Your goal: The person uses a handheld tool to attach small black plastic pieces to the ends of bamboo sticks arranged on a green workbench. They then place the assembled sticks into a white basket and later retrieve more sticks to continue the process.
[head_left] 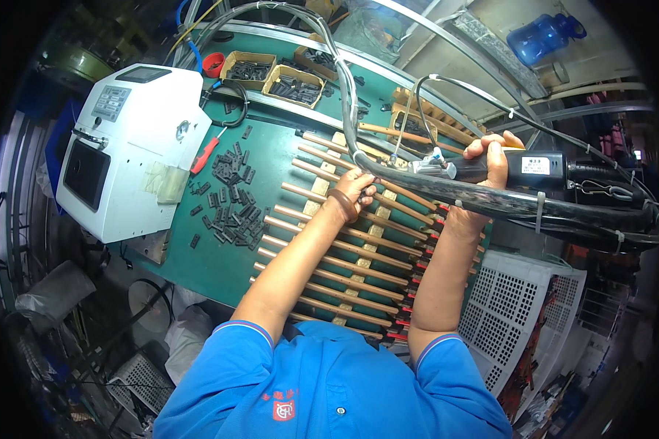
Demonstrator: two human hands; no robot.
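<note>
A black electric screwdriver-like tool (536,170) lies sideways in the right hand (496,157), whose fingers wrap round its body over the right part of the workbench (267,135); its pale nose (444,170) points toward the left hand. The left hand (359,192) is above the copper-coloured rods (300,192), fingers curled and drawn together, though I cannot tell whether they pinch a small part or simply a rod. The rods lie side by side across pale slotted strips (374,232), with red and black pieces toward their right ends. A thick black cable bundle (505,201) crosses the view over the right wrist; if it really hangs that close, a pull on it could drag the tool off line. Should the nose slip, the left fingers seem the likeliest thing hit. A forearm brushing the rods could lift one out of its slot. Further left, loose dark small parts (234,212) could scatter if knocked, beside the red-handled hand tool (206,154) and white machine (143,139).
</note>
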